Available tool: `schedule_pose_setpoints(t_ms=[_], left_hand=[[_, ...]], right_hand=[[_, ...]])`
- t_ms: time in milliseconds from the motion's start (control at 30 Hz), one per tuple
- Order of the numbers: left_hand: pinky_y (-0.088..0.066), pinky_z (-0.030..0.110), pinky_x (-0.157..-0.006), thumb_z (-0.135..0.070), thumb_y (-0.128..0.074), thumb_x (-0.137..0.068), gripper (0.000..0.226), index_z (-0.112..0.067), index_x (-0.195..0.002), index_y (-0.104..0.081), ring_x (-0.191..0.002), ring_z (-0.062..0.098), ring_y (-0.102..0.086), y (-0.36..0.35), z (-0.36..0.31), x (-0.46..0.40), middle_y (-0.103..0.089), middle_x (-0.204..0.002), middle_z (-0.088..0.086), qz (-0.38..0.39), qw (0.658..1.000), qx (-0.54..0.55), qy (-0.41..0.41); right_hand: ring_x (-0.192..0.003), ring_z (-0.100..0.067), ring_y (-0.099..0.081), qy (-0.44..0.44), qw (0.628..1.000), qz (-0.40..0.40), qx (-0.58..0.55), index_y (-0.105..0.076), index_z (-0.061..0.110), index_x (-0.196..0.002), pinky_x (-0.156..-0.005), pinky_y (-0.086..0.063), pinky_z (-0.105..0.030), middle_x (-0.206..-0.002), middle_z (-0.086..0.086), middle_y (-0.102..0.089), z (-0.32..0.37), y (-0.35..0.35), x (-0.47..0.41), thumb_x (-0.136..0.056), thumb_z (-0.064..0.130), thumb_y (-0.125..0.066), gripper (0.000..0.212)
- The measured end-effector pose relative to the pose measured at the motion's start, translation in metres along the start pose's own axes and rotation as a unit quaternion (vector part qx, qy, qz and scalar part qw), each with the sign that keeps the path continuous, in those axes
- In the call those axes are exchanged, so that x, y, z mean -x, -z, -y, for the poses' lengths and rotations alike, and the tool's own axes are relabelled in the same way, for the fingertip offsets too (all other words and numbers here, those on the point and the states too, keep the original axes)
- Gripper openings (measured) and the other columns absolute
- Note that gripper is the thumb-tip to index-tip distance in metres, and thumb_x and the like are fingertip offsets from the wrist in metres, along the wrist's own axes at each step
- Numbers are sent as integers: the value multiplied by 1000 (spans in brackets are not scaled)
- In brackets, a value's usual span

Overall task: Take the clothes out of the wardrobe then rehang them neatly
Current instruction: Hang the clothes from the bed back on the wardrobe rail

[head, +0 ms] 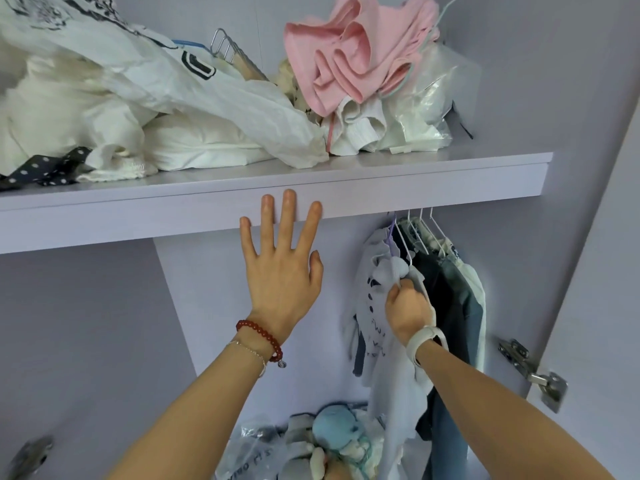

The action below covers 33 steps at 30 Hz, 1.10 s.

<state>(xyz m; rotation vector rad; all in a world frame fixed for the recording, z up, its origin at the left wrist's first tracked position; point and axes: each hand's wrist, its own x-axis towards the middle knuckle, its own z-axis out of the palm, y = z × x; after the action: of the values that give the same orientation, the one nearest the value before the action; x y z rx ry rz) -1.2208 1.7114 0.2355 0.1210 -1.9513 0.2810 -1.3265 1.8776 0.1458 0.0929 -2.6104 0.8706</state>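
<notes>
I'm holding my left hand [282, 268] up flat, fingers spread, fingertips [288, 199] overlapping the shelf [433, 188] edge; can't tell if they're touching it. My right hand [408, 310] is pinching a pale printed shirt [384, 327] just below its hanger [393, 237], at the left end of the hanging row. Crowding it on the right: jeans [450, 306] and a cream garment on thin white wire hangers. The smooth lilac shelf is sitting right over the hooks, piled with crumpled white fabric [104, 109], a pink top [349, 53], clear plastic bags and a polka-dot strip [45, 171]. Below: a blue plush toy [337, 434] among bagged items. A metal hinge [533, 372] is sitting on the door at right.
</notes>
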Motion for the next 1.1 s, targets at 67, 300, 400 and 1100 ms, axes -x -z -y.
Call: schedule_pose_setpoints(t_ms=[67, 300, 400, 1100], left_hand=[[-6, 56, -110, -28, -58, -81, 69, -23, -144, -29, -139, 33, -6, 0, 0, 0, -25, -151, 13, -1, 1000, 0, 0], [-7, 56, -110, -30, -59, -82, 71, -24, -145, -27, -139, 31, -8, -6, 0, 1, -24, -151, 13, -11, 1000, -12, -4], [-4, 55, -111, -32, -56, -83, 72, -25, -146, -21, -141, 30, -5, -10, 0, 3, -15, -152, 10, -19, 1000, -13, -2], [-5, 57, -111, -33, -43, -85, 63, -23, -145, -27, -141, 32, -5, -3, -15, 15, -12, -152, 10, 17, 995, 88, 39]], right_hand=[[-87, -36, -62, -2, 1000, -10, 16, -51, 0, -106, -67, -37, -34, -90, -19, -67, -2, 0, 1, -98, 19, -30, 29], [-62, -37, -59, 46, 993, -91, -59, -54, -2, -103, -53, -35, -31, -66, -19, -63, -4, 0, 4, -96, 16, -39, 25], [-66, -40, -59, 46, 992, -93, -69, -53, -2, -98, -53, -32, -32, -72, -20, -62, 2, 7, -12, -96, 18, -39, 24], [-125, -25, -39, 131, 983, -72, -107, -41, 7, -136, -103, -34, -35, -136, -10, -44, -12, 34, 45, -95, 13, -42, 41]])
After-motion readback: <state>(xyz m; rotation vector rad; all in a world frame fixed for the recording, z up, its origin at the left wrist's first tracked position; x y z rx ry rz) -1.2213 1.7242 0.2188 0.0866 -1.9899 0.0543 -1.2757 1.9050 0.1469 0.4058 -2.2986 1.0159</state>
